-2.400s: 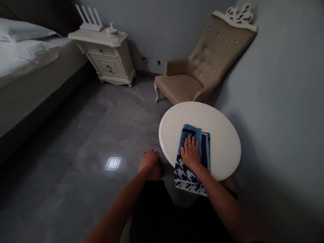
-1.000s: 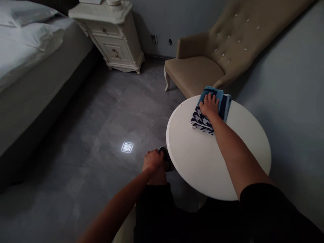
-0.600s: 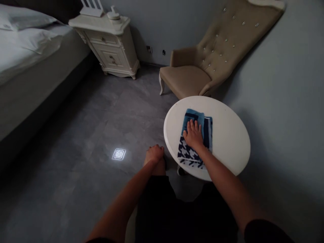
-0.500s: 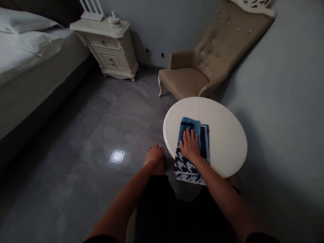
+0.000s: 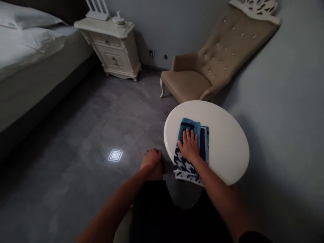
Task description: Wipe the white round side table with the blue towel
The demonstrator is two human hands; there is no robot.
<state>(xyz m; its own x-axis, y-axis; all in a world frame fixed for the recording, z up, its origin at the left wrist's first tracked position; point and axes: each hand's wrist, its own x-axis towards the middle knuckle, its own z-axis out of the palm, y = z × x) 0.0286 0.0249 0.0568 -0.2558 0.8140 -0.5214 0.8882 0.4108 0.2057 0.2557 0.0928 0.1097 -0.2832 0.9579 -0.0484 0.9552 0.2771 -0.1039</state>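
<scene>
A folded towel in teal, navy and white, partly houndstooth, lies on the round white table. Its near end hangs over the table's edge. My right hand is laid flat on top of the towel, palm down, fingers spread, not gripping it. My left hand rests on my knee, to the left of the table. Its fingers are curled over the front of the knee, and the fingertips are hidden.
Behind the table stands a tan tufted armchair. A white nightstand is at the back, beside the bed on the left. A bright square light pattern falls on the grey floor. The wall runs along the right.
The view has shifted slightly, so the furniture sits a little further right. My right hand stays flat on the towel and my left hand stays on my knee.
</scene>
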